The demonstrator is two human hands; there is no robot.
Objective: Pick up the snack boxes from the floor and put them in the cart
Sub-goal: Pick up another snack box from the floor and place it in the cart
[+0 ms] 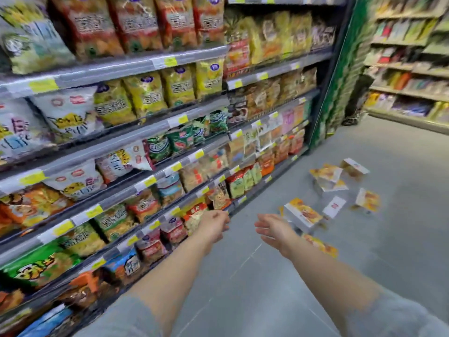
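Head view: writing on every pack is too blurred to read. Only red logo patches and yellow price tags (170, 61) on the grey shelf rails stand out. Tall metal shelving (145, 147) fills the left side, packed with glossy, puffy snack bags (145, 93) in yellow, red, green and white.

The snack boxes (326, 178) lie scattered on the floor (401, 239) near the foot of the shelving's far end. They are flat rectangular cartons, white with yellow-orange printed faces, some tilted and some piled on each other. The nearest box (302, 215) lies just beyond the right hand, and another flat one (320, 245) lies beside the right forearm.

Both of the 2 bare forearms reach forward from grey sleeves (401, 317). The left hand (215, 223) is empty, back up, with its fingers loosely curled down in front of the lowest bags. The right hand (272, 229) is empty too, fingers straight and spread, palm facing left, short of the nearest box and not touching it.

The floor is smooth grey tile with thin joints, and it runs wide and bare to the right of the boxes. A green end panel (340, 81) closes the shelving, and far shelves (410, 69) cross behind it.
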